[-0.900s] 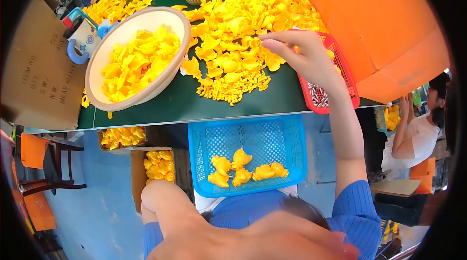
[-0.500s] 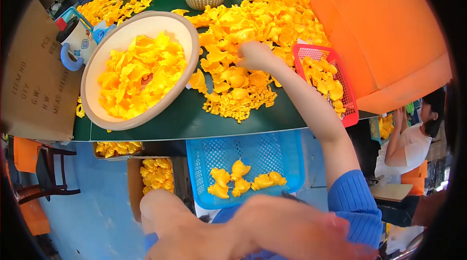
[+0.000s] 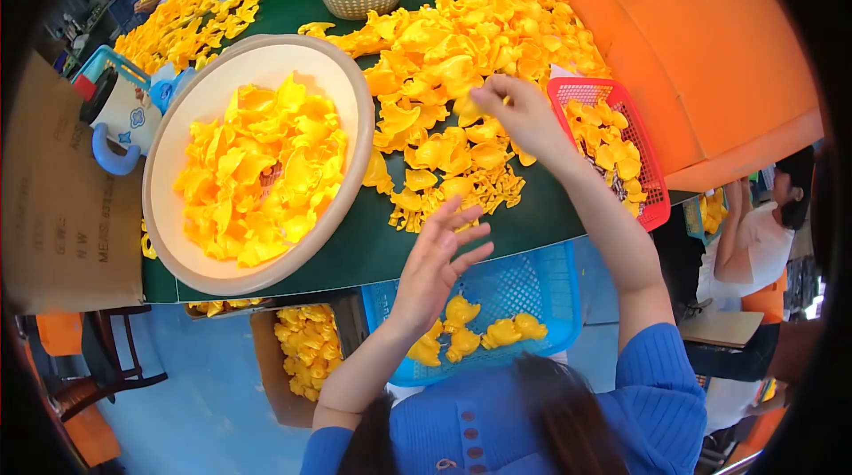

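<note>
Left of the red mesh basket (image 3: 656, 186), my right hand (image 3: 525, 115) is pinched narrow by a yellow shell (image 3: 465, 109), hold unclear; I'd grip its rim lightly, left hand (image 3: 433, 266) spread wide.

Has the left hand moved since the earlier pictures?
Yes, forward: the left hand, earlier well below the green table in view, now overlaps its near edge.
</note>
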Motion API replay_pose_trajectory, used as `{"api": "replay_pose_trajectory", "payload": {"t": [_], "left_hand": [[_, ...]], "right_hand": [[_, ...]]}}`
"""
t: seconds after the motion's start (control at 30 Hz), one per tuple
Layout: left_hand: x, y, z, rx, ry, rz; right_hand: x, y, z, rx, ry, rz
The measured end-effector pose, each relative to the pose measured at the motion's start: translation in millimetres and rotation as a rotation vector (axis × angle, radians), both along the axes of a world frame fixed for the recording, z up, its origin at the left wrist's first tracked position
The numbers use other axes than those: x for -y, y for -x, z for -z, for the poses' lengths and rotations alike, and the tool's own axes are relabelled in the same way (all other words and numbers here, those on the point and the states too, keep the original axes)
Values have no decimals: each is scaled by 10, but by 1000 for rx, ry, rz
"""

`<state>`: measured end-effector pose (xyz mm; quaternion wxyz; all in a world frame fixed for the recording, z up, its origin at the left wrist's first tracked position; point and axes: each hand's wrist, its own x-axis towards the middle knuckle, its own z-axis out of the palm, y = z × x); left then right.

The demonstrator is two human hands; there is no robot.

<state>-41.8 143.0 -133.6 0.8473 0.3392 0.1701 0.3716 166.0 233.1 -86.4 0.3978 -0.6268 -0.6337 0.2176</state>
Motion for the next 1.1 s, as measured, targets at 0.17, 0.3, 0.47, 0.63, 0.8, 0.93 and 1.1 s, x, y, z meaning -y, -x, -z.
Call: {"api": "replay_pose_trajectory", "payload": {"t": [0.17,0.3,0.47,0.63,0.8,0.93,1.1], "left_hand": [[61,-87,97,128,53,-232],[217,-95,228,-76,-167,-269],[568,2,346,-78,-121,-405],[978,-44,386,-70,42,-379],[1293,-170,399,-28,98,-281],[1475,-163,397,34,86,-217],[1645,-135,365,106,31,-157]], "right_hand": [[981,557,84,463,-343,-387],[1319,663,284,337,-323,-355],[1388,233,643,46,-397,-130],[1342,-130,1035,185,-409,134],[1271,-198,1264,160,-476,122],[1241,-228,1336,129,-454,139],[1242,-295,1384,50,-334,176]]}}
